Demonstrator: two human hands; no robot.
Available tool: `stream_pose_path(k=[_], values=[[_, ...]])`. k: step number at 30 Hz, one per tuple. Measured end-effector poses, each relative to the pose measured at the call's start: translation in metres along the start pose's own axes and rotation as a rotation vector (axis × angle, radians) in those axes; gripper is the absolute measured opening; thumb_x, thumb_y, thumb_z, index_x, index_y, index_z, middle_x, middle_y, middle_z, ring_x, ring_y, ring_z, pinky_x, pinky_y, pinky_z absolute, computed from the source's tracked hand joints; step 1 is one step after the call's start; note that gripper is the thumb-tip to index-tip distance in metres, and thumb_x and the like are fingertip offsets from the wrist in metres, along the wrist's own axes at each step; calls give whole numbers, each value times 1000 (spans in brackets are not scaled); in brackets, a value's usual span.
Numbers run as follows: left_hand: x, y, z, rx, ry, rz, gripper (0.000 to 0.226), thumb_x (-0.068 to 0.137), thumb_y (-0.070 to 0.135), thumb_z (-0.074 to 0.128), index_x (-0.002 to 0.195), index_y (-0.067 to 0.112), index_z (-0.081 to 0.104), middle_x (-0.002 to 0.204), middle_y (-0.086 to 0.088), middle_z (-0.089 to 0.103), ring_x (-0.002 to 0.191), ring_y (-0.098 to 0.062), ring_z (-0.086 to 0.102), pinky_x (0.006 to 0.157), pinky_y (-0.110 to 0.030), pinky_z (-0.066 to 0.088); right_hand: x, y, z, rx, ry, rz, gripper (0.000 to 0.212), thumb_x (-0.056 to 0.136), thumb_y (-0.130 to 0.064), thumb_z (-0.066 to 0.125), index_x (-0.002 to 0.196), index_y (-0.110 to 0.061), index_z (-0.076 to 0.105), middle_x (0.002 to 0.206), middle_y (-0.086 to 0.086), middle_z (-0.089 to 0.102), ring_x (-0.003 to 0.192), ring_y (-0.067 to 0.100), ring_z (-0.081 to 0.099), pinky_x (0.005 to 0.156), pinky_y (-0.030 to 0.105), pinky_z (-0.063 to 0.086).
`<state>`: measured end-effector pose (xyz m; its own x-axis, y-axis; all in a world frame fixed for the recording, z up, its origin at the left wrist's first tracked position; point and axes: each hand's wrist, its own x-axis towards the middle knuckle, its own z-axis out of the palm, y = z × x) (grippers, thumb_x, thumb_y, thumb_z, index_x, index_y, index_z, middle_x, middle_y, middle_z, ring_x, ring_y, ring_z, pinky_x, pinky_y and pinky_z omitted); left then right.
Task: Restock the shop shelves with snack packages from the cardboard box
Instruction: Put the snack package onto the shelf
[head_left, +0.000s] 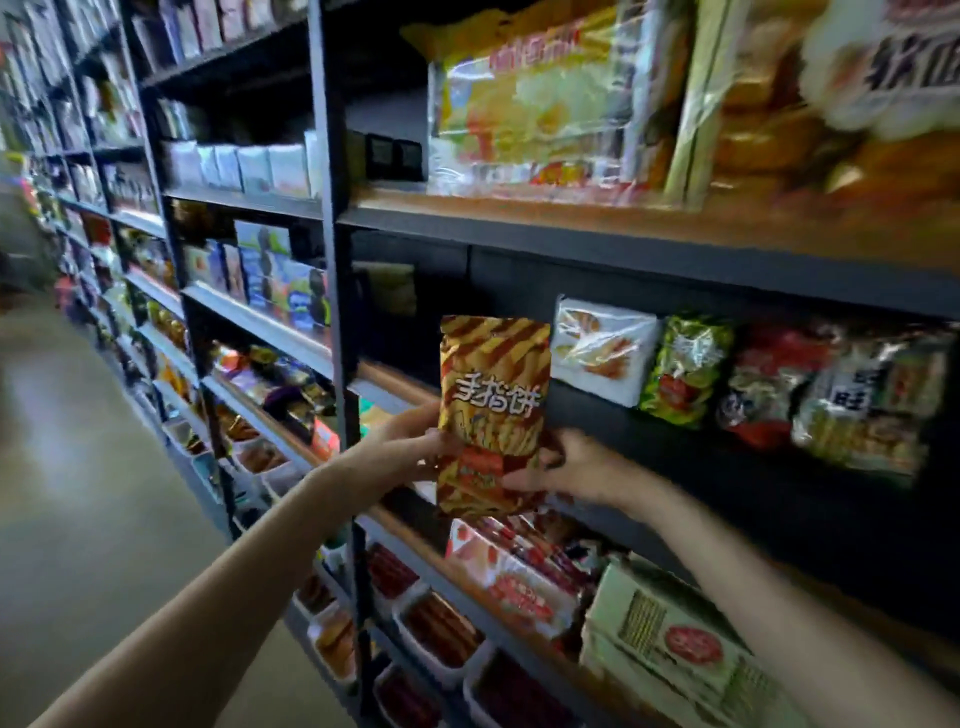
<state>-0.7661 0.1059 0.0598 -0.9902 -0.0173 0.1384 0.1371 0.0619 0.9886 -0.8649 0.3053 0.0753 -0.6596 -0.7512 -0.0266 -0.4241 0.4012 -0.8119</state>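
An orange and brown snack bag (493, 400) with white lettering stands upright in front of the middle shelf (400, 387). My left hand (410, 447) grips its lower left edge. My right hand (566, 467) holds its lower right corner, thumb across the front. The bag sits at the left end of that shelf, left of a white packet (602, 351), a green bag (685, 369) and a red bag (769, 384). The cardboard box is out of view.
A black upright post (332, 249) stands just left of the bag. Large yellow packs (540, 104) fill the shelf above. Below are red and white packets (519, 577), a pale green box (670, 639) and white trays of snacks (441, 634). The aisle floor (93, 493) lies to the left.
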Motion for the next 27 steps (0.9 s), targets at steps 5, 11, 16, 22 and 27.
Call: stream_pose_path(k=[5, 11, 16, 22, 27], values=[[88, -4, 11, 32, -163, -15, 57, 59, 44, 70, 112, 26, 60, 110, -3, 68, 103, -22, 65, 84, -32, 53, 7, 19, -49, -19, 234, 46, 72, 76, -34, 73, 137, -26, 37, 135, -10, 45, 115, 5, 44, 84, 9, 39], [177, 9, 20, -29, -369, 4, 57, 62, 31, 74, 116, 18, 59, 112, -4, 69, 102, -21, 66, 80, -29, 55, 25, 30, -83, -16, 437, 151, 81, 73, -41, 74, 141, -24, 31, 142, -6, 41, 131, 12, 39, 107, 28, 35], [236, 8, 63, 51, -500, 44, 46, 78, 10, 72, 121, 18, 57, 123, -3, 61, 109, -20, 62, 90, -34, 54, 7, 51, -107, 48, 676, 284, 83, 77, -30, 74, 144, -19, 26, 143, -3, 39, 134, 14, 34, 101, 23, 29], [268, -6, 116, 123, -567, 57, 40, 84, 4, 63, 121, 18, 54, 117, -4, 59, 103, -17, 59, 80, -25, 54, -21, 77, -121, 178, 898, 452, 59, 74, -28, 76, 125, -23, 47, 126, -2, 55, 109, 13, 52, 86, 25, 48], [278, -16, 114, 131, -662, 53, 51, 80, 23, 71, 123, 30, 46, 117, 8, 56, 109, -13, 55, 89, -28, 51, -14, 87, -121, 189, 885, 522, 70, 68, -39, 79, 129, -22, 47, 130, -3, 55, 119, 15, 50, 103, 35, 42]])
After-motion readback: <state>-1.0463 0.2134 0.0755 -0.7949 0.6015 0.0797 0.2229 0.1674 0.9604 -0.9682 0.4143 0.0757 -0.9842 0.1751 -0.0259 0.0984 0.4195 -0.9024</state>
